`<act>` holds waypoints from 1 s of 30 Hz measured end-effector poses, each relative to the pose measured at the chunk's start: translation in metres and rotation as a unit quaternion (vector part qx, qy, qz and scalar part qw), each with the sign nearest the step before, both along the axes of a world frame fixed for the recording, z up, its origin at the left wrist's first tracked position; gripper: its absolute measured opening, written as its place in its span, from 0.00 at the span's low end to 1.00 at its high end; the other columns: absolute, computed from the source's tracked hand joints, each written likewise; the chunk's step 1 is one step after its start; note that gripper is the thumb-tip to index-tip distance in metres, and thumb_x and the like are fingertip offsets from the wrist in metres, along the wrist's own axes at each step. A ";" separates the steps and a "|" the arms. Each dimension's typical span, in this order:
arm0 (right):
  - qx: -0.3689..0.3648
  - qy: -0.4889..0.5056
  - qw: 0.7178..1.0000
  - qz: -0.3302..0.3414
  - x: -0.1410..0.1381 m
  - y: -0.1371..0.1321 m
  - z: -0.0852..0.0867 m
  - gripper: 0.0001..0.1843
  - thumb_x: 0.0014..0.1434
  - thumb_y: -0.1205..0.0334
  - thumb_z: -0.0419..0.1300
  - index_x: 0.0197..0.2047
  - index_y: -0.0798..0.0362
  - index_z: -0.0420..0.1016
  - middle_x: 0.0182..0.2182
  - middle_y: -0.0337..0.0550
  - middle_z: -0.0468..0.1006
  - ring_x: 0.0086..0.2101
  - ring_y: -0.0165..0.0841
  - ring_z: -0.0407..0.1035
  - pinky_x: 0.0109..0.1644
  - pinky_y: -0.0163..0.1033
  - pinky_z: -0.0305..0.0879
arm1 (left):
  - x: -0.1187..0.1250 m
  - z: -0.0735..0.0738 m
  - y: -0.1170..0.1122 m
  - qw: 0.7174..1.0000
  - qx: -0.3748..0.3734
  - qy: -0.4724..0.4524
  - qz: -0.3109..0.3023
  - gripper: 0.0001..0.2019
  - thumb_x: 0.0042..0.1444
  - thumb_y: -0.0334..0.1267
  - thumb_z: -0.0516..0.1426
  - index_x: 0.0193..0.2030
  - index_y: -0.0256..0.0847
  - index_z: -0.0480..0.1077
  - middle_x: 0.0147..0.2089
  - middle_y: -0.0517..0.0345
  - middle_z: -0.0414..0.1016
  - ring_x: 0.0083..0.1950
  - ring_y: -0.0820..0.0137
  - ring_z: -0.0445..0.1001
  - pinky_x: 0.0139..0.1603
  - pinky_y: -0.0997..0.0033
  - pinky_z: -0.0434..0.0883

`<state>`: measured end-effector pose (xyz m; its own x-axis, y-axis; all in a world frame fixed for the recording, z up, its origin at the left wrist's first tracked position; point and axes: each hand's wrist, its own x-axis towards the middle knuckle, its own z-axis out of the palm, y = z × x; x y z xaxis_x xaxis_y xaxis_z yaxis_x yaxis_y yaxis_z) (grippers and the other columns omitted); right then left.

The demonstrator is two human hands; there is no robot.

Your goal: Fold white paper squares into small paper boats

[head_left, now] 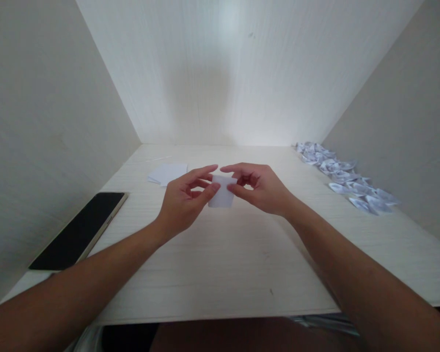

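Note:
A small white paper square [222,193] is held up just above the pale wooden desk [220,264], near its middle. My left hand [185,200] pinches the paper's left edge between thumb and fingers. My right hand [258,188] pinches its right edge the same way. Both hands meet at the paper, fingers curled round it.
A thin stack of white paper sheets [167,173] lies behind my left hand. A dark phone [81,230] rests face up at the left edge. Several folded white paper pieces [346,177] lie in a row along the right wall. Pale walls close in the desk on three sides.

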<state>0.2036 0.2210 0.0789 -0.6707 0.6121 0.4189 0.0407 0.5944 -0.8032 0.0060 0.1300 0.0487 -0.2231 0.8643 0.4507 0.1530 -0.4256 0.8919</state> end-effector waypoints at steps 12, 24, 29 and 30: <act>-0.100 0.052 0.994 0.014 -0.003 -0.001 -0.002 0.12 0.57 0.57 0.74 0.42 0.53 0.83 0.30 0.39 0.80 0.31 0.30 0.73 0.35 0.37 0.70 | 0.001 0.006 0.003 1.000 -0.017 -0.008 0.012 0.14 0.52 0.42 0.74 0.43 0.37 0.85 0.31 0.55 0.84 0.32 0.69 0.83 0.30 0.74 0.83; -0.110 0.070 0.991 0.012 -0.004 0.000 -0.009 0.16 0.53 0.56 0.78 0.43 0.53 0.85 0.30 0.38 0.81 0.31 0.30 0.74 0.36 0.38 0.72 | 0.005 0.011 0.001 0.999 -0.001 -0.011 0.044 0.11 0.49 0.39 0.74 0.39 0.38 0.85 0.27 0.59 0.82 0.27 0.71 0.81 0.27 0.74 0.82; -0.107 0.083 0.991 0.003 -0.005 -0.003 -0.010 0.14 0.54 0.56 0.78 0.42 0.52 0.86 0.30 0.39 0.83 0.31 0.30 0.74 0.37 0.38 0.72 | 0.004 0.010 0.002 0.999 -0.001 -0.009 0.042 0.12 0.48 0.40 0.74 0.38 0.38 0.84 0.27 0.60 0.81 0.27 0.71 0.81 0.27 0.74 0.82; -0.109 0.084 0.991 0.002 -0.005 -0.003 -0.010 0.14 0.54 0.56 0.78 0.42 0.52 0.86 0.30 0.40 0.83 0.32 0.30 0.75 0.37 0.38 0.72 | 0.004 0.010 0.002 0.999 -0.002 -0.009 0.042 0.12 0.48 0.40 0.75 0.38 0.38 0.84 0.27 0.60 0.81 0.27 0.71 0.81 0.27 0.73 0.82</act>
